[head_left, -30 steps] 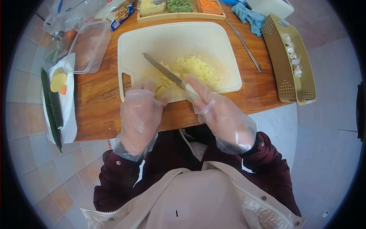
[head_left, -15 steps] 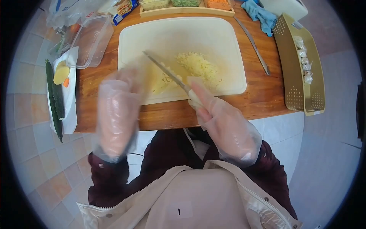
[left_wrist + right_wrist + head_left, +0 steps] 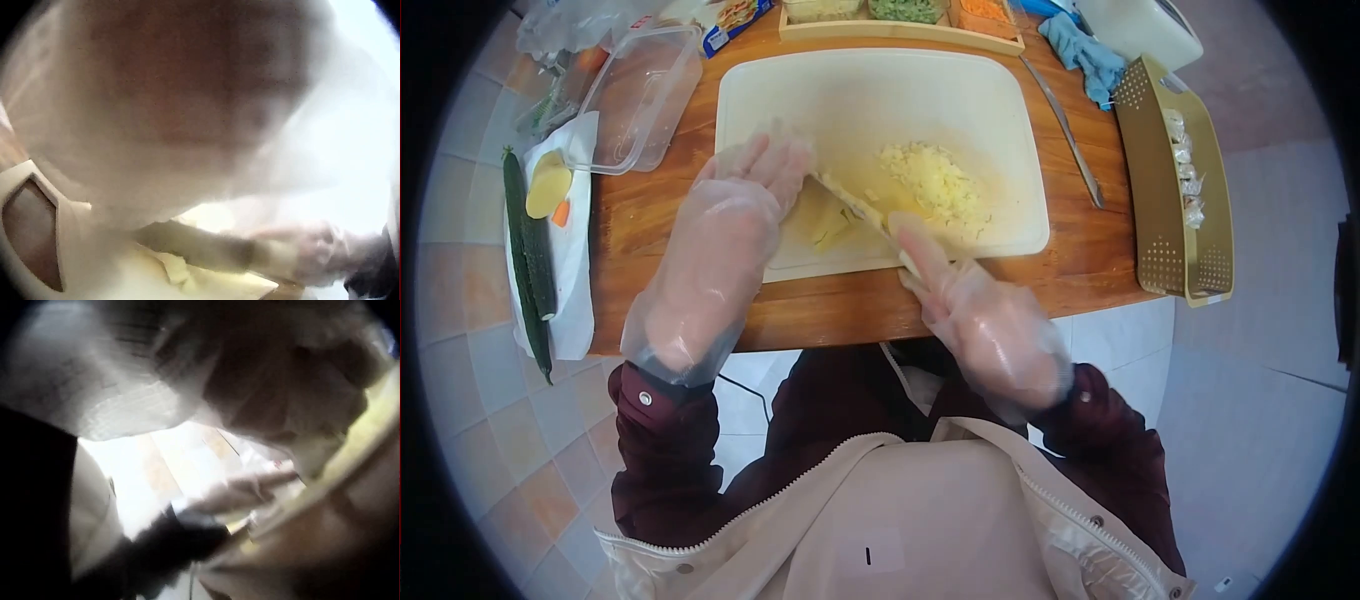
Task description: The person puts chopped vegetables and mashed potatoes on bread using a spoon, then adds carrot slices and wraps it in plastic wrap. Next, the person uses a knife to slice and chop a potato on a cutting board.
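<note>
In the head view my right hand, in a clear plastic glove, grips a knife by its pale handle. The blade slants up and left across the cutting board, pale bits stuck along it. Beside the blade tip is my gloved left hand, its fingers stretched out over the board's left part. Yellow strips lie under and around the blade. To the right sits a heap of finely chopped pale yellow pieces. In the left wrist view the blade shows below the blurred left hand.
Left are cucumbers, a cut yellow piece on white paper, and a clear plastic box. A wooden tray with chopped vegetables stands behind. Right lie a second long blade, a blue cloth and a tan basket.
My left hand has pulled away left from the yellow strips, then swung back up with fingers stretched toward the blade tip. The right hand keeps the knife, shifted slightly.
</note>
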Action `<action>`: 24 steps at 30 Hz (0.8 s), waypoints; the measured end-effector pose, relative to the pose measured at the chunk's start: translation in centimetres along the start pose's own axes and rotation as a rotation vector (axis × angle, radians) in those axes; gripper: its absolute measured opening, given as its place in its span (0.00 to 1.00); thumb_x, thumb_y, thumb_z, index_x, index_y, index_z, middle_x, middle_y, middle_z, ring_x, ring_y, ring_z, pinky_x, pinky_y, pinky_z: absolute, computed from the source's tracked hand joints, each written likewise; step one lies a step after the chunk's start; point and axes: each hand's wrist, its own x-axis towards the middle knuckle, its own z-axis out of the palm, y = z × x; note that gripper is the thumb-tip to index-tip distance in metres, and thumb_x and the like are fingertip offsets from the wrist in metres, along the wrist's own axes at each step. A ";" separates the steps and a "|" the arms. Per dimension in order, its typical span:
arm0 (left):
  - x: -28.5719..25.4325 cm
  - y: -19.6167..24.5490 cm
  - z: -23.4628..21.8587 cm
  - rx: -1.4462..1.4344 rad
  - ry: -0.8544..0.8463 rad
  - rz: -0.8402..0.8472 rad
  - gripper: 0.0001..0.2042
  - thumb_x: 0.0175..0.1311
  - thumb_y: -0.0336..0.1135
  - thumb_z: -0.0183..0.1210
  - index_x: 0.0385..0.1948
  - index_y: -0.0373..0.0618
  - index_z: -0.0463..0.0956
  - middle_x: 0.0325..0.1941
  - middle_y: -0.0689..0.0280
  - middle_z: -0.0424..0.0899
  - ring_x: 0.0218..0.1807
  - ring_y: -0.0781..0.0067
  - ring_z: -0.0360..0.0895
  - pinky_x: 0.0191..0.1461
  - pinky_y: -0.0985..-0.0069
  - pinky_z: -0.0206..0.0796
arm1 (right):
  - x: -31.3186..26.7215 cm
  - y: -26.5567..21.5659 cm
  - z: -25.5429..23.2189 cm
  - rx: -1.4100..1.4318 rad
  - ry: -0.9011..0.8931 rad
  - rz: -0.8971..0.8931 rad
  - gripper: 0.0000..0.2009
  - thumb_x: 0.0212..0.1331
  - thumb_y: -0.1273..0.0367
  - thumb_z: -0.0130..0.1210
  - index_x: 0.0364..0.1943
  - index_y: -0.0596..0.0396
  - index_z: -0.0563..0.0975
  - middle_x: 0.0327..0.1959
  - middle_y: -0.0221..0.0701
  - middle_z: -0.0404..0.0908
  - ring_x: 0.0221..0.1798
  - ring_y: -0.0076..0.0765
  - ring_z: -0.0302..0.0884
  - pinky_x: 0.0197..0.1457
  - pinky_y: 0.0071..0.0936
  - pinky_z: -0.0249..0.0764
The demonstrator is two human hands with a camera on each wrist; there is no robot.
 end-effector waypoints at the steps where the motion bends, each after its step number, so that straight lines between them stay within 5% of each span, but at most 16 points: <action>1: -0.2 0.1 0.0 -0.002 0.010 0.001 0.28 0.63 0.26 0.53 0.70 0.40 0.73 0.71 0.50 0.79 0.77 0.43 0.70 0.79 0.51 0.59 | 0.3 0.3 0.5 0.064 -0.068 0.048 0.30 0.76 0.68 0.50 0.80 0.50 0.58 0.44 0.54 0.82 0.45 0.64 0.85 0.46 0.52 0.80; 3: -0.5 0.6 0.1 0.074 0.031 -0.025 0.29 0.63 0.24 0.52 0.69 0.41 0.75 0.68 0.50 0.82 0.75 0.44 0.73 0.78 0.51 0.61 | 0.3 0.7 0.3 0.122 -0.131 0.098 0.32 0.74 0.70 0.52 0.81 0.48 0.59 0.53 0.54 0.82 0.53 0.64 0.82 0.56 0.51 0.79; 6: 0.0 0.4 -1.0 0.075 -0.079 -0.033 0.32 0.60 0.20 0.51 0.72 0.36 0.70 0.73 0.49 0.76 0.78 0.42 0.68 0.80 0.53 0.58 | -0.4 0.1 -0.5 0.368 0.054 -0.100 0.29 0.79 0.62 0.46 0.80 0.49 0.56 0.45 0.55 0.84 0.46 0.62 0.87 0.45 0.52 0.81; 8: -0.4 0.2 -0.9 0.063 -0.085 -0.024 0.31 0.61 0.21 0.51 0.72 0.36 0.70 0.73 0.49 0.76 0.78 0.42 0.68 0.80 0.53 0.58 | -0.5 -2.4 -2.9 0.097 -0.109 0.099 0.30 0.79 0.61 0.44 0.81 0.48 0.55 0.46 0.53 0.84 0.45 0.61 0.86 0.48 0.50 0.81; 11: -0.5 0.3 -0.3 0.046 -0.007 -0.029 0.30 0.61 0.21 0.52 0.69 0.37 0.73 0.68 0.51 0.81 0.76 0.45 0.72 0.77 0.51 0.61 | -0.1 -2.0 -2.1 0.247 -0.164 0.181 0.31 0.78 0.64 0.46 0.82 0.47 0.55 0.43 0.53 0.83 0.46 0.62 0.85 0.50 0.47 0.81; 14: -0.3 1.1 -0.7 0.068 0.054 -0.041 0.28 0.59 0.21 0.54 0.66 0.37 0.77 0.62 0.52 0.86 0.74 0.47 0.74 0.75 0.50 0.64 | 0.3 1.0 1.1 0.140 -0.109 0.105 0.31 0.80 0.59 0.46 0.83 0.51 0.57 0.49 0.51 0.82 0.46 0.55 0.82 0.56 0.39 0.78; 17: -0.2 0.9 -0.7 0.124 0.046 -0.034 0.27 0.60 0.22 0.54 0.65 0.37 0.77 0.62 0.52 0.86 0.74 0.47 0.74 0.76 0.50 0.64 | 0.2 0.8 0.0 0.292 -0.085 0.015 0.35 0.73 0.72 0.50 0.83 0.48 0.54 0.48 0.51 0.85 0.50 0.62 0.85 0.51 0.45 0.82; 24: -0.4 0.3 0.0 0.088 0.079 -0.031 0.26 0.63 0.22 0.52 0.65 0.37 0.78 0.63 0.52 0.86 0.73 0.47 0.76 0.76 0.52 0.64 | -0.1 0.1 0.0 0.464 -0.079 0.015 0.34 0.75 0.70 0.49 0.83 0.49 0.53 0.49 0.52 0.84 0.48 0.60 0.85 0.53 0.47 0.80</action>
